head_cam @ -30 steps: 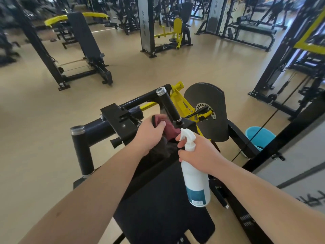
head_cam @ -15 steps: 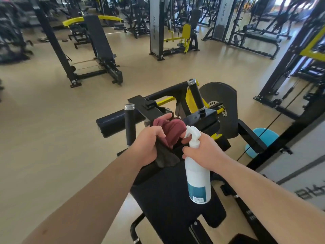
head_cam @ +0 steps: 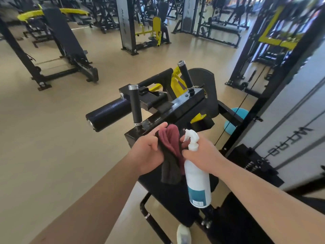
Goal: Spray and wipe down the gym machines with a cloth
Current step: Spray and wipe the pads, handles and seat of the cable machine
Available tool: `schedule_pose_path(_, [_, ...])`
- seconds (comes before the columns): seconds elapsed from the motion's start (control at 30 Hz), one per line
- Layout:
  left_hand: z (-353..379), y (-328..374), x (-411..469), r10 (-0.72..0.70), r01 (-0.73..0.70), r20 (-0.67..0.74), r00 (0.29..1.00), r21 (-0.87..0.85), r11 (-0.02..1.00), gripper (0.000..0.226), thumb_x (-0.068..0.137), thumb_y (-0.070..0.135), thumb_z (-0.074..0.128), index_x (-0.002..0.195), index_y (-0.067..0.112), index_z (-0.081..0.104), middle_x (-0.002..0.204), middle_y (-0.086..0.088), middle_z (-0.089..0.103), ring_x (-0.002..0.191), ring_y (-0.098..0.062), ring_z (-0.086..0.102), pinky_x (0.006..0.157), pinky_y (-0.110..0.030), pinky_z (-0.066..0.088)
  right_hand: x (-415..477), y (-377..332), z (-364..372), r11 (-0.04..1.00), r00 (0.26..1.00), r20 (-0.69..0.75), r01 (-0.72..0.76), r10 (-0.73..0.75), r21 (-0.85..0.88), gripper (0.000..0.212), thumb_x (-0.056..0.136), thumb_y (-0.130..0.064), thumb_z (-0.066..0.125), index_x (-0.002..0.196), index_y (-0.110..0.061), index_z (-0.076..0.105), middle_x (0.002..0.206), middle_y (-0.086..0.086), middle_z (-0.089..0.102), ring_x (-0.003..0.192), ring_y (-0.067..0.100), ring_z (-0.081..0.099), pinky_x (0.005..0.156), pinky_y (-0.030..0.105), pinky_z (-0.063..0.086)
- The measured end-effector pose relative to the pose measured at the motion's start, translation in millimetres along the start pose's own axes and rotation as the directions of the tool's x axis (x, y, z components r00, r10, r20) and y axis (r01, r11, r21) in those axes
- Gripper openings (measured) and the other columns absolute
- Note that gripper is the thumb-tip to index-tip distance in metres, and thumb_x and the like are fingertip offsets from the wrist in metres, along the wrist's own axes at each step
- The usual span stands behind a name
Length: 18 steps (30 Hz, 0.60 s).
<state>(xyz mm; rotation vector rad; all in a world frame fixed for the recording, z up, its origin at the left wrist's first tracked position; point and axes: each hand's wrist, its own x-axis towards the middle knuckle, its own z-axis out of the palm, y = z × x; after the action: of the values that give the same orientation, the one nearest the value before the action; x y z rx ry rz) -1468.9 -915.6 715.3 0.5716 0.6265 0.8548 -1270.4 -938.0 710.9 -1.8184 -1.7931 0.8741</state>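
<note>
Left fingers [head_cam: 161, 127] were curled round the cloth [head_cam: 169, 148], thumb across its front, pinching the bunched maroon top. The darker lower end hung loose over the black bench pad [head_cam: 168, 194]. Left hand [head_cam: 149, 154] sat just beside the right hand [head_cam: 204, 155], with the cloth between them. Right fingers were clamped on the neck of the spray bottle [head_cam: 197, 184], one fingertip at the trigger under the white nozzle, nozzle aimed at the cloth. The bottle hung upright, white, with a teal label band low down and a barcode patch under it; the print was too small to read. The cloth was held in front of the machine's black crossbeam [head_cam: 186, 106]; couldn't tell if it touched. Beyond that were two upright black handles [head_cam: 135, 104], a roller pad [head_cam: 109, 115] sticking out left, and yellow frame parts behind. A teal bucket [head_cam: 236, 118] was on the floor to the right, partly hidden. The white panel [head_cam: 288, 131] at right carried large dark lettering running sideways, not legible. A grey tower [head_cam: 125, 20] at the back had vertical lettering, blurred. A white shoe [head_cam: 183, 235] showed at the bottom edge.
</note>
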Motion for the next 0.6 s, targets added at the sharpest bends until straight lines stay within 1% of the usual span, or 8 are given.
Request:
schedule_pose_path(0.07, [-6.8, -7.5, -3.3, 0.001, 0.011, -0.052, 0.999, 0.220, 0.975, 0.099, 0.060, -0.018, 0.045, 0.149, 0.026, 0.045, 0.150, -0.012, 0.049, 0.137, -0.036, 0.051, 0.115, -0.060, 0.039, -7.5, 0.3, 2.5, 1.000, 1.000, 0.005, -0.013, 0.013, 0.017, 0.012, 0.089, -0.023, 0.067, 0.099, -0.028, 0.066, 0.087, -0.011, 0.067, 0.084, 0.008, 0.065, 0.074, 0.025, 0.052])
schedule_pose_path(0.13, [-10.8, -14.5, -4.7, 0.074, 0.003, -0.141, 0.987, 0.481, 0.877, 0.087, 0.084, -0.019, 0.048, 0.152, 0.034, 0.041, 0.144, -0.002, 0.053, 0.132, -0.028, 0.055, 0.110, -0.056, 0.047, -11.6, 0.6, 2.3, 0.998, 1.000, 0.015, -0.026, 0.025, 0.049, 0.018, 0.089, -0.020, 0.068, 0.105, -0.028, 0.064, 0.089, -0.010, 0.067, 0.087, 0.009, 0.064, 0.077, 0.026, 0.053])
schedule_pose_path(0.2, [-9.8, -21.0, -4.8, 0.173, 0.018, -0.207, 0.963, 0.689, 0.725, 0.074, 0.094, -0.002, 0.063, 0.153, 0.036, 0.038, 0.134, 0.004, 0.063, 0.124, -0.020, 0.061, 0.105, -0.049, 0.053, -10.9, 4.1, 0.1, 0.997, 0.999, 0.031, -0.040, 0.038, 0.065, 0.023, 0.090, -0.021, 0.068, 0.110, -0.028, 0.061, 0.091, -0.011, 0.066, 0.089, 0.010, 0.064, 0.080, 0.028, 0.054])
schedule_pose_path(0.27, [-5.9, -27.4, -3.5, 0.270, 0.077, -0.244, 0.931, 0.858, 0.509, 0.072, 0.092, 0.020, 0.075, 0.152, 0.036, 0.038, 0.124, 0.010, 0.066, 0.115, -0.012, 0.064, 0.097, -0.032, 0.056, -7.1, 10.7, -3.4, 0.998, 0.998, 0.049, -0.035, 0.032, 0.058, 0.022, 0.092, -0.023, 0.068, 0.111, -0.030, 0.059, 0.092, -0.015, 0.063, 0.088, 0.009, 0.062, 0.075, 0.022, 0.050])
schedule_pose_path(0.3, [-4.5, -31.4, -2.0, 0.310, 0.111, -0.251, 0.917, 0.907, 0.406, 0.071, 0.090, 0.027, 0.077, 0.150, 0.037, 0.039, 0.119, 0.013, 0.067, 0.109, -0.008, 0.064, 0.090, -0.022, 0.053, -4.6, 14.6, -5.6, 0.998, 0.998, 0.058, -0.027, 0.024, 0.051, 0.023, 0.092, -0.023, 0.069, 0.112, -0.031, 0.058, 0.092, -0.017, 0.061, 0.087, 0.008, 0.062, 0.071, 0.018, 0.047])
schedule_pose_path(0.37, [-2.7, -41.0, 2.2, 0.348, 0.155, -0.260, 0.901, 0.941, 0.302, 0.066, 0.088, 0.032, 0.078, 0.146, 0.037, 0.045, 0.110, 0.015, 0.068, 0.099, -0.002, 0.064, 0.081, -0.012, 0.047, 2.4, 23.6, -11.3, 0.999, 0.997, 0.080, -0.010, 0.007, 0.042, 0.026, 0.092, -0.025, 0.070, 0.113, -0.034, 0.057, 0.093, -0.019, 0.060, 0.088, 0.009, 0.063, 0.068, 0.015, 0.043])
schedule_pose_path(0.47, [1.6, -56.2, 11.7, 0.355, 0.212, -0.331, 0.874, 0.918, 0.335, 0.059, 0.087, 0.030, 0.077, 0.141, 0.036, 0.054, 0.110, 0.018, 0.068, 0.099, 0.000, 0.063, 0.088, -0.020, 0.054, 13.0, 34.6, -21.8, 0.999, 0.991, 0.131, 0.039, -0.041, 0.020, 0.025, 0.092, -0.026, 0.069, 0.110, -0.037, 0.054, 0.093, -0.017, 0.061, 0.088, 0.008, 0.063, 0.067, 0.014, 0.043])
schedule_pose_path(0.6, [7.7, -72.2, 24.1, 0.277, 0.283, -0.525, 0.805, 0.750, 0.598, 0.070, 0.080, 0.009, 0.069, 0.143, 0.034, 0.052, 0.125, 0.004, 0.065, 0.111, -0.015, 0.063, 0.089, -0.030, 0.058, 26.5, 49.1, -27.4, 0.995, 0.973, 0.212, 0.101, -0.093, -0.026, 0.023, 0.092, -0.025, 0.067, 0.097, -0.040, 0.050, 0.089, -0.014, 0.059, 0.083, 0.012, 0.062, 0.068, 0.017, 0.046])
